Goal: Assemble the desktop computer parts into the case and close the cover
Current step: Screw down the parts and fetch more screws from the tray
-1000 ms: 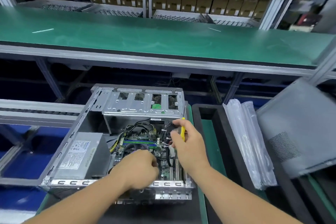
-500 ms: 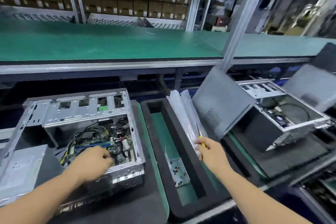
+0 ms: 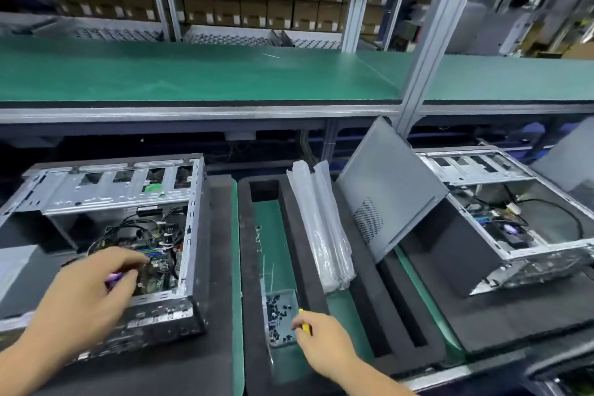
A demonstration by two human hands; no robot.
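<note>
An open computer case [image 3: 193, 235] lies on its side at the left, its motherboard [image 3: 157, 264] and cables showing. My left hand [image 3: 86, 299] hovers over its near edge, fingers curled round a small purple thing [image 3: 114, 276]. My right hand [image 3: 318, 334] holds a yellow tool [image 3: 303, 320] and reaches into a small clear tray of black screws [image 3: 279, 315] in the foam bin to the right. A grey side cover [image 3: 385, 190] leans tilted against a second open case [image 3: 514, 219].
A black foam bin [image 3: 247, 267] with a green floor sits between the two cases. Clear plastic bags [image 3: 321, 222] lean on its right wall. A green shelf [image 3: 199, 74] runs across above, with a metal post [image 3: 427, 42] at the right. Boxes fill the racks behind.
The view swung right. My right hand left the case with the yellow tool, passed the plastic bags, and came down to the screw tray. My left hand stayed over the case.
</note>
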